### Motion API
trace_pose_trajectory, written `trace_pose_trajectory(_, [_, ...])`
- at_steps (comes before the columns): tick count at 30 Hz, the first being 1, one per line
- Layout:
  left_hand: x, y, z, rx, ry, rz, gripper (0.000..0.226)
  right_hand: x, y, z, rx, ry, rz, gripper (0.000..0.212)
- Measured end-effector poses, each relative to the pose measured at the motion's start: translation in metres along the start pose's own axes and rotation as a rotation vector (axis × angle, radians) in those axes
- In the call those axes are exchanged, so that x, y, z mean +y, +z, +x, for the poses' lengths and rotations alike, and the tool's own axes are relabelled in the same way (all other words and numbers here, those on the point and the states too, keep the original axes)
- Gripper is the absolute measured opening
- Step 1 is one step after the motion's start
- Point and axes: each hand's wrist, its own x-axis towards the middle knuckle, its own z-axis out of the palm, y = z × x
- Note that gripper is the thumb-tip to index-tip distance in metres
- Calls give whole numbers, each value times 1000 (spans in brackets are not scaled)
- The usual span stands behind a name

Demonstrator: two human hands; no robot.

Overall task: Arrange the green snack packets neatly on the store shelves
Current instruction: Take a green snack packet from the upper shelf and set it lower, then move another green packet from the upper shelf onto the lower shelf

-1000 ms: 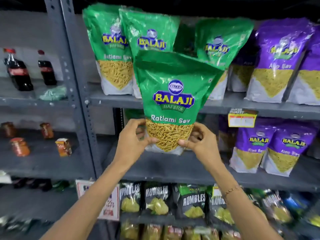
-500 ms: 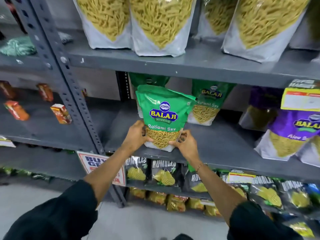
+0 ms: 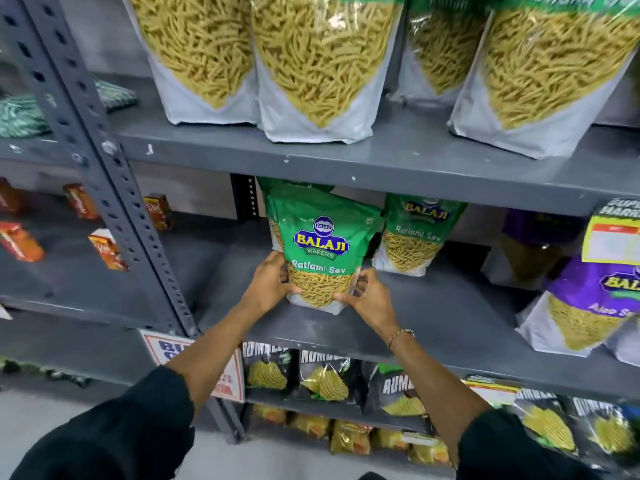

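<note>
Head view | your left hand (image 3: 268, 287) and right hand (image 3: 369, 299) are gripping the green snack packet (image 3: 320, 251) by its lower corners | packet is standing upright on the middle shelf (image 3: 433, 313)

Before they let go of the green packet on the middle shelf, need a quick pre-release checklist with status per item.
1. Both hands on packet: left hand and right hand grip the held packet at its lower corners: ok.
2. Packet upright, label facing out: ok.
3. Base fully resting on the middle shelf: cannot tell, hands cover the corners.
4. Lined up in front of the packet behind: ok.
5. Apart from the neighbouring green packet: ok.
6. Clear of the shelf above: ok.
</note>
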Motion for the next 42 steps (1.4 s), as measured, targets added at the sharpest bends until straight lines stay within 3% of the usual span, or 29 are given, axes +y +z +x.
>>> trace_pose_trajectory(3, [2, -10, -5, -21, -9, 34, 61, -10, 2, -1, -64, 14, 17, 44])
trace_pose_trajectory(6, [9, -17, -14, -24, -42, 230, 55, -22, 3, -10, -79, 60, -6, 48])
trace_pose_trajectory(9, [29, -28, -29, -39, -131, 493, 56, -43, 2, -26, -98, 134, -260, 58])
trace_pose_trajectory(11, [55, -40, -43, -59, -123, 552, 38, -70, -4, -41, -191, 134, -462, 37])
trace_pose_trajectory(13, [90, -56, -58, -72, 10, 465, 20, -108, -15, -58, -230, 84, -456, 7])
trace_pose_trajectory(17, [178, -100, -85, 11, 385, 267, 9, -205, -63, -90, -245, -203, -145, 16])
trace_pose_trajectory(19, [213, -123, -87, 142, 491, 171, 8, -245, -92, -99, -142, -326, -16, 13])
trace_pose_trajectory(23, [253, -152, -65, 452, 545, 75, 27, -284, -130, -67, 246, -501, 165, 4])
trace_pose_trajectory(24, [258, -154, -58, 478, 539, 94, 36, -289, -133, -55, 281, -502, 127, 12])
trace_pose_trajectory(28, [269, -148, -30, 409, 426, 255, 63, -291, -125, -13, 115, -327, 127, 57])
trace_pose_trajectory(31, [271, -140, -24, 368, 398, 240, 61, -291, -116, -4, 5, -267, 149, 72])
trace_pose_trajectory(33, [270, -137, -25, 372, 404, 220, 62, -293, -115, -6, 24, -297, 156, 64])
trace_pose_trajectory(38, [272, -132, -31, 342, 388, 136, 65, -291, -123, -20, 147, -411, 103, 22])
trace_pose_trajectory(42, [278, -125, -51, 314, 430, 49, 61, -290, -129, -54, 168, -444, 131, 23])
